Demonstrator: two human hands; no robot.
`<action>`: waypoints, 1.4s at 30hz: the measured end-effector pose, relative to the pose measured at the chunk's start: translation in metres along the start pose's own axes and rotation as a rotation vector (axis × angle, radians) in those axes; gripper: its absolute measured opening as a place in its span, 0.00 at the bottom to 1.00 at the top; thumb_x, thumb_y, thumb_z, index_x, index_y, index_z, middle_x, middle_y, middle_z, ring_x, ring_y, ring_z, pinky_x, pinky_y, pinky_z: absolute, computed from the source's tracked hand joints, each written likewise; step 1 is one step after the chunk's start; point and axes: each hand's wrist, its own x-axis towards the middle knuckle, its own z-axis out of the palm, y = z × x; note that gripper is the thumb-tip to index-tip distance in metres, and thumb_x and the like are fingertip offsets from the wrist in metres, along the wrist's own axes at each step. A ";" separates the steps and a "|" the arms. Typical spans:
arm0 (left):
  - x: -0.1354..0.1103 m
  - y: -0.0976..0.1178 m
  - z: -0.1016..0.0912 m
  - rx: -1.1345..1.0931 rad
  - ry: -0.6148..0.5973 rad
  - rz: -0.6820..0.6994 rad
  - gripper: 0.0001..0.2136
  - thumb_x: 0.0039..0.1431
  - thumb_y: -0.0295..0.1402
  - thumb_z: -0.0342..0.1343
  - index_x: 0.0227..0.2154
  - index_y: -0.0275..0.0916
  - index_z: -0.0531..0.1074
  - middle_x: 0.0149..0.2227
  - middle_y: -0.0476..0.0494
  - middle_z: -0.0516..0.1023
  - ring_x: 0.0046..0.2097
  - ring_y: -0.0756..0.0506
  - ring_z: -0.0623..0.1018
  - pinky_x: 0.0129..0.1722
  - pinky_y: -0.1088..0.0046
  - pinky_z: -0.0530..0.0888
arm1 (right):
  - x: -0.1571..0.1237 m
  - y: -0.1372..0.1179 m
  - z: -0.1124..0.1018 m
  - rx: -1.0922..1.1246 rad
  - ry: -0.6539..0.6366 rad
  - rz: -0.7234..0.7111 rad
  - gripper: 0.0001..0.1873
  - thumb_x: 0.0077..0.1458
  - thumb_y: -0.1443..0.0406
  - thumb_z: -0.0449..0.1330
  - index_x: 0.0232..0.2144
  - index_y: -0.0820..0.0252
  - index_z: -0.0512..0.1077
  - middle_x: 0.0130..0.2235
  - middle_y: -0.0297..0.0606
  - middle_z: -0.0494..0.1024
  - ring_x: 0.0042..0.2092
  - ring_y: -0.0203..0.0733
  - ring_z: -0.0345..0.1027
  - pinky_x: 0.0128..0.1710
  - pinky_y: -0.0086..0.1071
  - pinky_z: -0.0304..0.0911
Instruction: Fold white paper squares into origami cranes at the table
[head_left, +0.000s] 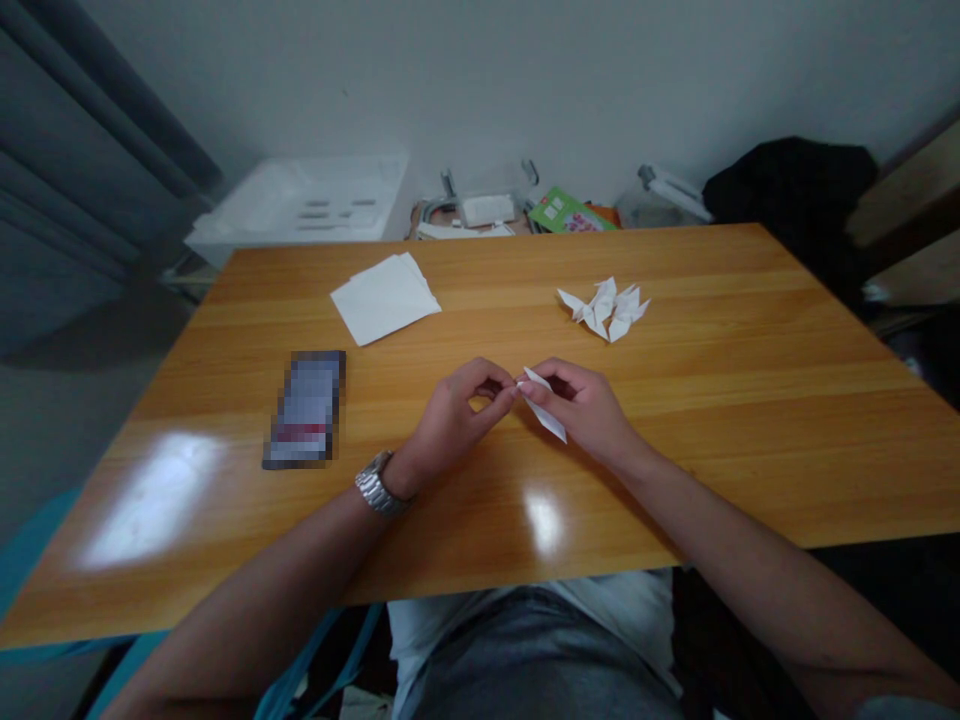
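A small folded piece of white paper is held above the wooden table near its middle. My right hand grips the paper with curled fingers. My left hand, with a metal watch on the wrist, pinches the paper's upper tip between thumb and fingers. Both hands meet at the paper and rest close to the tabletop.
A stack of white paper sheets lies at the back left. Folded white paper figures sit at the back right. A phone lies at my left. Behind the table are a white tray, clutter and dark cloth.
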 end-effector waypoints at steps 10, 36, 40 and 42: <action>0.001 0.004 0.000 -0.021 0.009 -0.021 0.06 0.66 0.35 0.60 0.35 0.38 0.73 0.33 0.47 0.79 0.35 0.50 0.77 0.36 0.75 0.74 | -0.001 0.006 0.004 0.077 0.001 0.020 0.15 0.58 0.51 0.67 0.36 0.56 0.77 0.34 0.35 0.78 0.34 0.39 0.68 0.34 0.32 0.61; 0.000 0.000 0.006 -0.230 0.026 -0.143 0.08 0.66 0.37 0.60 0.35 0.37 0.73 0.35 0.46 0.79 0.37 0.50 0.79 0.40 0.75 0.76 | 0.001 0.008 0.005 0.175 0.040 0.045 0.14 0.55 0.53 0.69 0.37 0.57 0.80 0.36 0.35 0.81 0.36 0.39 0.71 0.37 0.32 0.64; 0.001 -0.001 0.005 -0.213 0.039 -0.151 0.08 0.66 0.37 0.60 0.35 0.37 0.73 0.35 0.45 0.79 0.37 0.49 0.79 0.40 0.74 0.77 | 0.001 0.007 0.004 0.151 0.039 0.055 0.15 0.55 0.53 0.70 0.35 0.58 0.79 0.32 0.34 0.79 0.33 0.38 0.68 0.34 0.31 0.62; 0.001 -0.001 0.006 -0.216 0.042 -0.144 0.08 0.66 0.37 0.60 0.36 0.37 0.72 0.36 0.44 0.78 0.38 0.49 0.79 0.40 0.73 0.77 | 0.000 0.006 0.004 0.117 0.035 0.069 0.15 0.54 0.53 0.70 0.34 0.58 0.79 0.31 0.34 0.78 0.31 0.37 0.67 0.32 0.31 0.61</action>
